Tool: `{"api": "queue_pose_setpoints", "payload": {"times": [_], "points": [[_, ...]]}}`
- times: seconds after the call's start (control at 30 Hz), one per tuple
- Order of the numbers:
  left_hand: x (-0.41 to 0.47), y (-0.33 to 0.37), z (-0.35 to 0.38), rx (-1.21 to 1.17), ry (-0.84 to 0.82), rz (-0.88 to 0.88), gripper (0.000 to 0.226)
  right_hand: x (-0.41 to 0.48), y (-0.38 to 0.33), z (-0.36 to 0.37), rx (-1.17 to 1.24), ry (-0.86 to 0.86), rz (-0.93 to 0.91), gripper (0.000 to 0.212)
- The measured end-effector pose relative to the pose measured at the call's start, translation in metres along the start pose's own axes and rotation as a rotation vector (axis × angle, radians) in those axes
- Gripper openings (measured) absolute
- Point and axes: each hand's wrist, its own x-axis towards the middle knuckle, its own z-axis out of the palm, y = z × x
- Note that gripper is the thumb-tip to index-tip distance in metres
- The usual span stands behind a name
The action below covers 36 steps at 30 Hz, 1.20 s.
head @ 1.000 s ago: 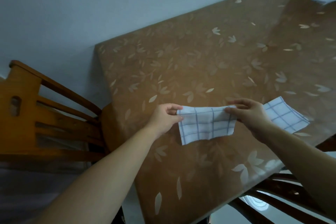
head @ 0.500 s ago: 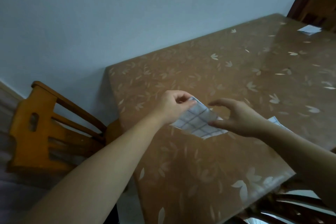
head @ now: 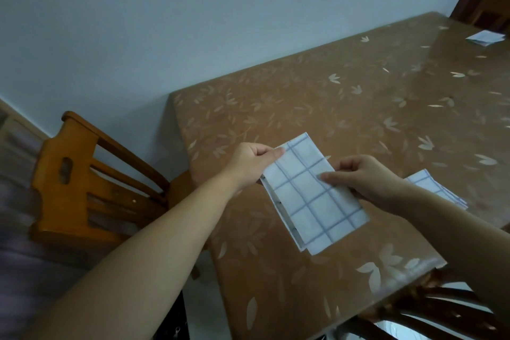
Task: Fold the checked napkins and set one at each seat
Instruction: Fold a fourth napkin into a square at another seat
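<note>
Folded checked napkin (head: 311, 196) held over the near corner of the desk (head: 303, 96), long side running toward the person. Left hand (head: 249, 167) pinches its far left edge, thumb on top. Right hand (head: 368, 181) pinches the right edge, fingers curled. Second napkin (head: 433, 186) lies on the desk just behind the right wrist. Third, folded napkin (head: 485, 37) at the far end. Wooden chair (head: 82, 182) left of the desk.

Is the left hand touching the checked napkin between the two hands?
Touching. The head view shows the left hand pinching the upper corner of the checked napkin, its thumb lying on top; the right hand grips the opposite edge.
</note>
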Motion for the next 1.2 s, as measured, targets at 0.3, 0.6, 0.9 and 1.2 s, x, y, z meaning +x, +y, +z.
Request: {"api": "queue_pose_setpoints", "payload": {"times": [0.3, 0.6, 0.9, 1.2], "points": [[0.002, -0.015, 0.016, -0.443, -0.117, -0.242, 0.041, -0.003, 0.013, -0.002, 0.177, 0.064, 0.050, 0.021], [-0.002, -0.058, 0.071, -0.532, -0.099, -0.496, 0.029, 0.006, 0.056, 0.026, 0.100, 0.306, 0.198, 0.045], [0.009, -0.081, 0.066, -0.417, 0.117, -0.411, 0.075, 0.012, 0.076, 0.025, 0.174, 0.291, 0.108, 0.019], [0.013, -0.071, 0.048, -0.010, 0.019, -0.106, 0.036, 0.019, 0.063, 0.020, 0.111, 0.249, 0.039, 0.019]]}}
